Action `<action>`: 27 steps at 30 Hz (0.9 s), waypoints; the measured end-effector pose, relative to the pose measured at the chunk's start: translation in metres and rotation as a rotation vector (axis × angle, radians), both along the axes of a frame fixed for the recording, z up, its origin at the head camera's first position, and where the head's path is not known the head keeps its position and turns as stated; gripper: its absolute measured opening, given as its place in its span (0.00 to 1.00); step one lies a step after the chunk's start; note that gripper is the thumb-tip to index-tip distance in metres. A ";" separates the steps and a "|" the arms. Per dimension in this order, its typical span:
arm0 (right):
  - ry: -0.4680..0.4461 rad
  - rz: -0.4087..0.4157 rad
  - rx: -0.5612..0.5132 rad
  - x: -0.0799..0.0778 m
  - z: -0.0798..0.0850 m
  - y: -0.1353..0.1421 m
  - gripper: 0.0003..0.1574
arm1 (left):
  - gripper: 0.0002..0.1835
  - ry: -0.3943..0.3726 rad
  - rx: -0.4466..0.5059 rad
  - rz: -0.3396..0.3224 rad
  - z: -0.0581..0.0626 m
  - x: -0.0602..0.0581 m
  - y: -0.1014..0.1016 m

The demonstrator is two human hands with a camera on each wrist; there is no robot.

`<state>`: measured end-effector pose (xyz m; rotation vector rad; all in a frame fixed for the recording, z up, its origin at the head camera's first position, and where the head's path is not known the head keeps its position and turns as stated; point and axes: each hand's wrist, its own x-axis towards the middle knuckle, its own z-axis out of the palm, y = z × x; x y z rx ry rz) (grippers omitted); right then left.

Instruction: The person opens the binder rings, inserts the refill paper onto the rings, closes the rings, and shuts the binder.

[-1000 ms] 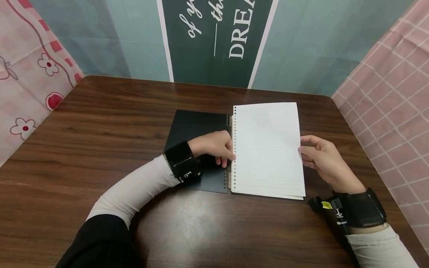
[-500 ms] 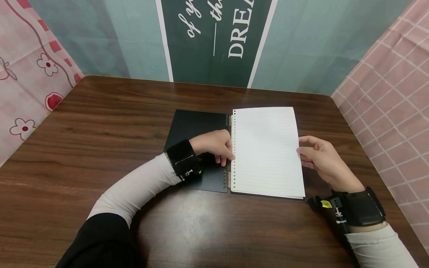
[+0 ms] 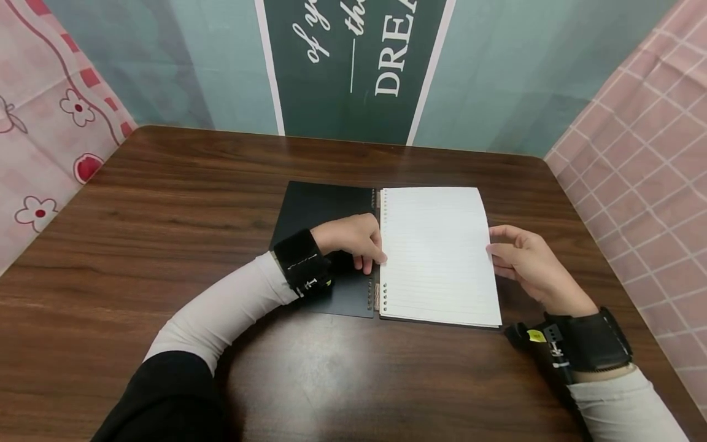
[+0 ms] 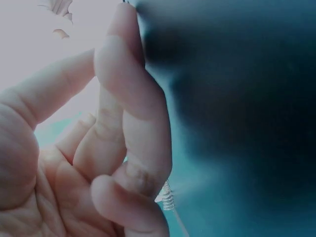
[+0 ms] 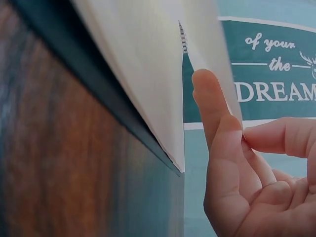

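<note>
A black loose-leaf notebook lies open on the table, its cover (image 3: 326,205) folded out to the left. On its right side rests a white lined sheet (image 3: 436,258) with punched holes down the left edge, over a stack of paper. My left hand (image 3: 353,238) pinches the holed edge beside the binding (image 3: 377,298). My right hand (image 3: 521,261) pinches the opposite edge between thumb and fingers. In the right wrist view, the sheet (image 5: 217,54) stands raised from the stack (image 5: 143,59) on this side, with binding rings (image 5: 183,37) visible between. Glare washes out the paper in the left wrist view.
The brown wooden table (image 3: 182,202) extends around the notebook. Behind it hangs a teal cloth (image 3: 475,73) with lettering. A pink flowered cloth (image 3: 50,159) borders the left side, and a pink checked one (image 3: 652,159) the right.
The sheet has shifted toward the person, its top edge dropping into line with the notebook's top. Both hands keep their pinch; the right moved slightly left.
</note>
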<state>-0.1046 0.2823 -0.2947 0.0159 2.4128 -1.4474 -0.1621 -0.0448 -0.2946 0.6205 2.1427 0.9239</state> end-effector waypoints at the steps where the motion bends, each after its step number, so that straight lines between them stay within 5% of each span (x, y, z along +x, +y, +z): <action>1: -0.003 0.001 0.005 0.000 0.000 0.000 0.26 | 0.11 0.007 0.006 0.003 0.001 0.000 0.000; 6: -0.020 0.012 0.004 -0.002 0.002 -0.002 0.33 | 0.11 0.121 -0.001 0.074 0.007 -0.006 -0.002; 14: -0.045 0.015 0.000 -0.002 0.001 -0.001 0.37 | 0.11 0.480 -0.052 0.281 0.029 -0.031 0.001; 20: -0.076 -0.008 -0.034 -0.001 -0.003 0.000 0.39 | 0.10 0.648 -0.173 0.212 0.027 -0.045 0.013; 27: -0.058 -0.009 -0.007 -0.002 -0.003 0.000 0.40 | 0.09 0.716 -0.256 0.157 0.015 -0.052 0.026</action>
